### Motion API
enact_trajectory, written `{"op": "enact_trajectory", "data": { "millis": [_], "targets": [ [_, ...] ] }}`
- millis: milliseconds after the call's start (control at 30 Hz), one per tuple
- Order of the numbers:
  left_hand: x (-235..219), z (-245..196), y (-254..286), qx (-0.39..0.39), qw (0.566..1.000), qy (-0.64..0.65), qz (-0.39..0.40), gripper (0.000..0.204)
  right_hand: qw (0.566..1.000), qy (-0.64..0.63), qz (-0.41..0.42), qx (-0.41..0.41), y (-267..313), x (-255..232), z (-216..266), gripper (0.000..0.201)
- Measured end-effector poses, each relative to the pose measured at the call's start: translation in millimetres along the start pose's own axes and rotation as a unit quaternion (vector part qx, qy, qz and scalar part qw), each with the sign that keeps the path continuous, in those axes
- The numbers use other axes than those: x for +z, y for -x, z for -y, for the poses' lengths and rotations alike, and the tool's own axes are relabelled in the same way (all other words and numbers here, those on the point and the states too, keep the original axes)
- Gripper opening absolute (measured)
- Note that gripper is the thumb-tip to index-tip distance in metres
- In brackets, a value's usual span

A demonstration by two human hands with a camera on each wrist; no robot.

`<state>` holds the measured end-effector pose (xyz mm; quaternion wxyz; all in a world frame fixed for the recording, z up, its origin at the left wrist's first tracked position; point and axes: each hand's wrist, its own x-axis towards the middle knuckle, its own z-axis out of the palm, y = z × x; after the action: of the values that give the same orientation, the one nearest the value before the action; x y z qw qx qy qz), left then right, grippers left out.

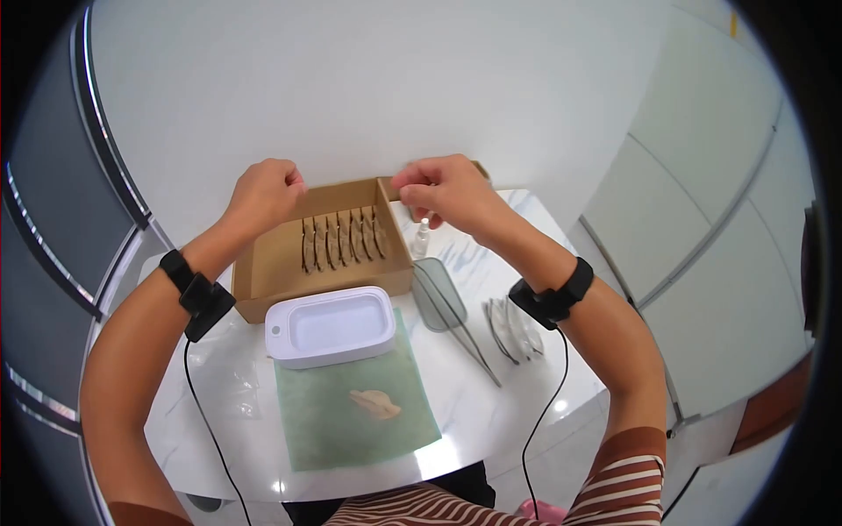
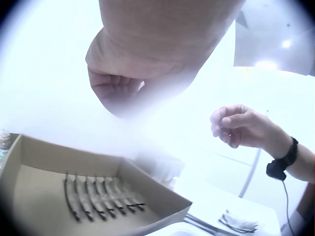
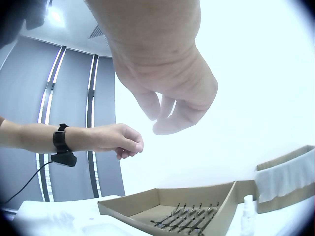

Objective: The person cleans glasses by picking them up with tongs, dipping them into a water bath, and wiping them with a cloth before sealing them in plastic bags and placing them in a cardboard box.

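Seemingly between grasps, the left hand [image 1: 266, 191], curled, and right hand [image 1: 453, 190], loosely bent, both apparently empty at upper centre, would need lowering to reach the dark curved pieces [image 1: 331, 242].

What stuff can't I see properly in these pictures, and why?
Palm of the left hand: head view, its back hides it.
Back cardboard box: head view, the right hand covers part.
Bottom of the small bottle: right wrist view, cut off by the lower edge.
White tub: left wrist view, lower edge cuts most off.
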<state>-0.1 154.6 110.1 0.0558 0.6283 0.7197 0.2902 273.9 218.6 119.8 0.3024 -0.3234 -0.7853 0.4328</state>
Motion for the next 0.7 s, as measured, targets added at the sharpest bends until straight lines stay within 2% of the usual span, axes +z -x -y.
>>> {"op": "enact_trajectory", "data": {
  "millis": [33, 67, 133, 200, 233, 267, 300, 333, 400, 433, 500, 533, 600, 700],
  "targets": [
    [-3, -18, 8, 0.039, 0.999, -0.011, -0.032, 0.017, 1.000, 0.011, -0.002, 0.017, 16, -14, 6, 0.023],
    [-1, -33, 17, 0.047, 0.998, -0.009, -0.038, 0.017, 0.999, 0.021, -0.004, 0.035, 32, -27, 10, 0.023],
    [6, -62, 35, 0.162, 0.986, 0.009, -0.040, 0.017, 0.997, 0.056, -0.027, 0.036, 63, -43, 16, 0.020],
    [22, -95, 56, 0.166, 0.986, 0.025, 0.005, 0.014, 0.990, 0.109, -0.040, 0.085, 91, -55, 10, 0.019],
    [32, -108, 64, 0.188, 0.982, 0.016, 0.030, 0.014, 0.989, 0.112, -0.044, 0.083, 105, -61, 6, 0.019],
    [44, -119, 71, 0.210, 0.976, 0.007, 0.055, 0.014, 0.981, 0.165, -0.026, 0.098, 118, -66, 0, 0.019],
    [60, -127, 77, 0.233, 0.969, 0.012, 0.078, 0.014, 0.969, 0.218, -0.009, 0.113, 130, -71, -10, 0.019],
    [77, -133, 83, 0.255, 0.962, 0.017, 0.102, 0.015, 0.954, 0.292, 0.003, 0.071, 140, -77, -31, 0.019],
    [104, -151, 97, 0.264, 0.953, -0.011, 0.147, 0.014, 0.929, 0.362, 0.044, 0.059, 165, -81, -52, 0.018],
    [118, -157, 101, 0.265, 0.953, -0.011, 0.149, 0.014, 0.920, 0.380, 0.062, 0.074, 175, -80, -60, 0.018],
    [147, -165, 106, 0.309, 0.928, -0.059, 0.200, 0.015, 0.909, 0.395, 0.088, 0.099, 194, -76, -75, 0.019],
    [163, -165, 107, 0.309, 0.927, -0.059, 0.204, 0.015, 0.899, 0.409, 0.098, 0.126, 202, -72, -81, 0.021],
    [196, -161, 106, 0.364, 0.910, -0.050, 0.192, 0.020, 0.887, 0.424, 0.096, 0.155, 215, -63, -94, 0.023],
    [230, -165, 101, 0.362, 0.906, -0.065, 0.210, 0.024, 0.865, 0.468, 0.100, 0.152, 227, -52, -100, 0.026]
  ]
}}
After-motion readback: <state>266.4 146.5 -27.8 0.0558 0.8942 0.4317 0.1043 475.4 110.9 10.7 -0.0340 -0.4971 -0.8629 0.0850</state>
